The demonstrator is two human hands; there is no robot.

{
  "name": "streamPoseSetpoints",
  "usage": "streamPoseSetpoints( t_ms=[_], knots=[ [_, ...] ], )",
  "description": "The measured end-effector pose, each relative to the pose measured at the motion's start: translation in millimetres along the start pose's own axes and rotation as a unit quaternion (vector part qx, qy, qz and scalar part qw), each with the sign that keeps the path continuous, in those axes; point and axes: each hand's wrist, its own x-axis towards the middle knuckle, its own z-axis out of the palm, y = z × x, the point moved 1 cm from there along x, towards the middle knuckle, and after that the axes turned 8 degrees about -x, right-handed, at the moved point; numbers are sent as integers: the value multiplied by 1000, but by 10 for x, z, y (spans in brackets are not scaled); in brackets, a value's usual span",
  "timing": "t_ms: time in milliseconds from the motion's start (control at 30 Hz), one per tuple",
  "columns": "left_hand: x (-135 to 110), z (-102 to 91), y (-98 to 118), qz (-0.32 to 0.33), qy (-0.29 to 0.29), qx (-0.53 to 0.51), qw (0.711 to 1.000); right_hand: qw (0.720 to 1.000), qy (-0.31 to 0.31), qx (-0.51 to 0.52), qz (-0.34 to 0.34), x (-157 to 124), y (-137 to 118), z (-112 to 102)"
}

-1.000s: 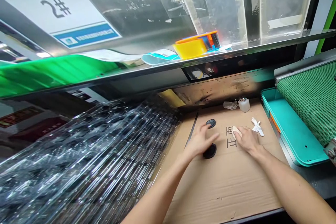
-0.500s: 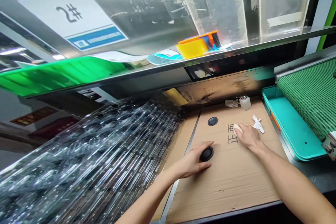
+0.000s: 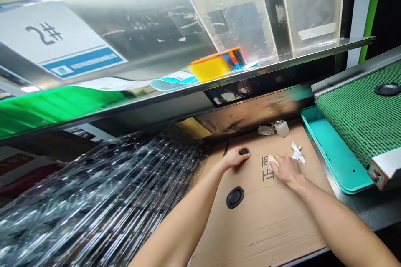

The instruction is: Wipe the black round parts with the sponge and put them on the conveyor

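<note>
Head view: the left hand (image 3: 233, 158) rests its fingertips on a black rubber disc (image 3: 244, 151), grip unclear; the right hand (image 3: 285, 170) closes firmly around a cream sponge (image 3: 272, 162) against the cardboard sheet (image 3: 275, 225), a second disc (image 3: 234, 197) lying at 6 o'clock from the left hand.

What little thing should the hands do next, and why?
Probably the left hand should slide its black disc over to the cream sponge held in the right hand. That hand already touches the disc, and the sponge is close by on the same cardboard, so it looks like the shortest small move.
</note>
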Motion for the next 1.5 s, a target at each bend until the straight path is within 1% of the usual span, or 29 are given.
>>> streamPoseSetpoints(
  t_ms=[67, 100, 167, 200, 267, 300, 333, 400, 433, 467, 500, 533, 567, 633, 700, 767, 867, 1000, 1067, 1133, 1167, 1233, 1267, 1300, 1333, 1367, 1433, 1467, 1500],
  knots=[
    [-15, -4, 28, -17, -5, -20, 1000, 1000, 5, 5, -4, -7, -2, 15],
    [-57, 0, 57, -31, -1, -64, 997, 1000, 7, 8, -4, -10, 0, 23],
    [-205, 41, 158, -57, 7, -213, 975, 1000, 13, 24, 3, -8, 12, 41],
    [-306, 83, 231, -64, 9, -301, 951, 999, 20, 44, 9, 0, 22, 49],
    [-535, 208, 407, -75, 10, -477, 876, 991, 52, 124, 25, 31, 46, 59],
    [-652, 287, 497, -79, 11, -556, 827, 979, 78, 186, 35, 53, 58, 56],
    [-762, 370, 583, -86, 9, -629, 773, 960, 108, 253, 44, 76, 69, 48],
    [-939, 532, 715, -110, 8, -754, 647, 912, 151, 378, 56, 112, 75, 20],
    [-999, 599, 757, -124, 6, -790, 601, 890, 156, 425, 54, 120, 67, 3],
    [-1040, 653, 781, -138, 6, -812, 567, 873, 148, 462, 47, 119, 51, -12],
    [-1063, 692, 787, -151, 9, -826, 544, 863, 130, 488, 34, 110, 27, -23],
    [-1072, 718, 779, -162, 16, -834, 528, 857, 104, 504, 19, 94, -2, -29],
    [-1072, 734, 762, -169, 21, -839, 517, 857, 79, 509, 3, 71, -33, -29],
    [-1063, 756, 725, -176, 18, -844, 506, 875, 38, 482, -15, 20, -91, -10],
    [-1062, 791, 712, -173, -1, -844, 508, 899, 27, 436, -14, -22, -134, 17],
    [-1074, 853, 736, -158, -33, -842, 516, 911, 38, 411, -7, -43, -158, 32],
    [-1097, 953, 783, -134, -56, -841, 521, 915, 34, 403, -12, -41, -157, 22],
    [-1093, 1008, 770, -153, -54, -837, 522, 933, -38, 355, -42, -10, -86, -10],
    [-1081, 1002, 763, -148, -54, -840, 519, 939, -25, 341, -29, 9, -46, -17],
    [-1074, 992, 777, -141, -52, -846, 512, 936, 17, 351, -15, 21, -32, -18],
    [-1075, 987, 789, -144, -51, -848, 508, 933, 25, 359, -17, 21, -37, -20],
    [-1081, 981, 815, -160, -51, -849, 501, 932, -16, 359, -51, 11, -66, -33],
    [-1084, 978, 825, -167, -52, -849, 499, 935, -44, 344, -70, 0, -80, -51],
    [-1087, 977, 831, -170, -50, -849, 498, 945, -53, 315, -77, -14, -89, -80],
    [-1088, 978, 835, -169, -47, -850, 496, 960, -35, 271, -65, -28, -92, -116],
    [-1086, 981, 836, -165, -43, -852, 495, 975, 2, 219, -40, -43, -93, -158],
    [-1079, 998, 834, -161, -45, -855, 491, 990, 78, 117, 10, -71, -109, -231],
    [-1074, 1009, 832, -160, -49, -857, 488, 993, 89, 79, 17, -80, -129, -253],
    [-1069, 1019, 830, -160, -54, -858, 485, 995, 81, 51, 14, -83, -154, -263]
  ],
)
